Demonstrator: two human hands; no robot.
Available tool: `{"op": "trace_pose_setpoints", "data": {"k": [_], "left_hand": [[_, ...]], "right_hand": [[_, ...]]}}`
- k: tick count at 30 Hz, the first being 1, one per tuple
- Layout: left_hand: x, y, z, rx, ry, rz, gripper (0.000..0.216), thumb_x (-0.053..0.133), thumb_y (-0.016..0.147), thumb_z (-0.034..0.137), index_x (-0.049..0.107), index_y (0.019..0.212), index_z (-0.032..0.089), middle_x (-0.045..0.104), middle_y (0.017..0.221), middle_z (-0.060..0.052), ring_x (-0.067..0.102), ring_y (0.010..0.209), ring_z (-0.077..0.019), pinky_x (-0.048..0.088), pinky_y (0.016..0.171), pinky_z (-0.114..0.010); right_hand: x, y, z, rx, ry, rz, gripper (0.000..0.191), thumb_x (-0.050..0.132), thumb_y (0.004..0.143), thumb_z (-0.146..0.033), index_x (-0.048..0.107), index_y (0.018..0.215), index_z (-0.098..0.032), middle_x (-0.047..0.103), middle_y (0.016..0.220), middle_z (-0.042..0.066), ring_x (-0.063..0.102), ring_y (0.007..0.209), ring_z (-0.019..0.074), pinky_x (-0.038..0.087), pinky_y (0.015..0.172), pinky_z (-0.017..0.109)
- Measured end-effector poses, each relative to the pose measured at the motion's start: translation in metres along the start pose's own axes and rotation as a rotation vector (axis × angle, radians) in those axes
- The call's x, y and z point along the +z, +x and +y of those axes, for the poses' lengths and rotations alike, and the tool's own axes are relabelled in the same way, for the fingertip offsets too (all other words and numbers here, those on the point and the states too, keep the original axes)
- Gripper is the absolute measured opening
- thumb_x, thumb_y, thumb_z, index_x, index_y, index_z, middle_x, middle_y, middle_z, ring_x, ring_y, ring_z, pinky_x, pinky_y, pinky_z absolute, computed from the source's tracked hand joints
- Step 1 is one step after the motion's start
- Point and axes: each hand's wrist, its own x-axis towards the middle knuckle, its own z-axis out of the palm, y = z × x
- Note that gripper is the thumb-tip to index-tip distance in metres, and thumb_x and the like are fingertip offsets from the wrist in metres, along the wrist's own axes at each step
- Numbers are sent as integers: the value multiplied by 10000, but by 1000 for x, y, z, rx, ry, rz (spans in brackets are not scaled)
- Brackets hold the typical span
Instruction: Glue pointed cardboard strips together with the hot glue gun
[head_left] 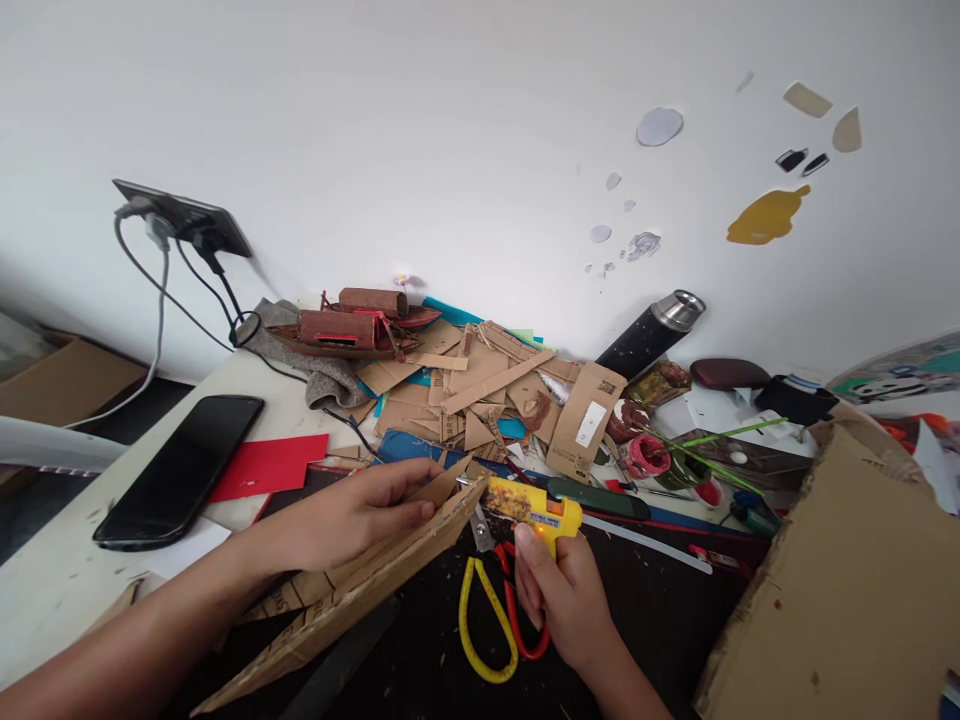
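Left hand: I saw my left hand (352, 515) pressed flat on the folded cardboard piece (352, 590), fingers closed over its upper edge.
Right hand: my right hand (559, 590) was clamped on the yellow glue gun (534, 507), nozzle touching the cardboard's tip.
Underneath: scissors (487, 620) lay on the dark mat (645, 610).
Containers: a small red-rimmed pot (646, 456) stood beyond; I couldn't tell its contents.

A white surface (45, 585) is seen, on which a black phone (180, 470), red paper (266, 465), cardboard scraps (457, 390), yellow-handled scissors (487, 620) and a black flask (649, 335) are laid.
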Motion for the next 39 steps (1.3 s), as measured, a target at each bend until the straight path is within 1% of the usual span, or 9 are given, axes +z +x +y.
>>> {"op": "trace_pose_setpoints", "data": {"k": [4, 13, 19, 25, 33, 39], "left_hand": [[0, 1, 0, 6, 9, 3, 408, 518, 1017, 527, 650, 1272, 236, 714, 1155, -24, 641, 1062, -251, 502, 937, -314], [-1, 0, 1, 7, 3, -7, 377, 515, 1031, 516, 645, 1259, 245, 710, 1149, -15, 640, 1054, -243, 493, 934, -306], [-1, 1, 0, 20, 10, -5, 355, 524, 1034, 480, 643, 1270, 242, 706, 1172, -16, 637, 1090, -246, 481, 959, -305], [-1, 1, -1, 26, 8, 0, 389, 515, 1031, 507, 647, 1285, 243, 720, 1192, -14, 647, 1113, -256, 497, 961, -305], [0, 0, -3, 20, 20, 12, 405, 524, 1027, 517, 646, 1309, 252, 726, 1209, -7, 650, 1130, -256, 492, 974, -293], [0, 0, -4, 13, 13, 7, 401, 524, 1036, 504, 639, 1326, 253, 721, 1229, -3, 644, 1147, -253, 478, 991, -290]], "right_hand": [[0, 0, 0, -7, -9, 9, 733, 482, 1012, -709, 417, 469, -222, 375, 364, -21, 365, 346, 87, 281, 423, 245], [1, -2, -3, -2, -3, 19, 723, 492, 1007, -711, 413, 482, -221, 368, 371, -27, 355, 344, 81, 264, 419, 242], [0, -1, -1, 0, -14, 12, 730, 480, 1016, -703, 422, 471, -221, 381, 367, -19, 373, 345, 88, 284, 423, 244], [1, 0, -1, -1, -12, 29, 735, 484, 1000, -730, 404, 471, -225, 367, 366, -27, 355, 339, 80, 259, 415, 241], [0, -1, -2, -3, -21, 24, 734, 476, 1014, -708, 408, 467, -224, 369, 369, -25, 370, 341, 86, 271, 414, 242], [1, -1, -6, -4, -4, 37, 732, 499, 987, -735, 401, 467, -228, 361, 360, -27, 351, 329, 82, 256, 400, 240]]}}
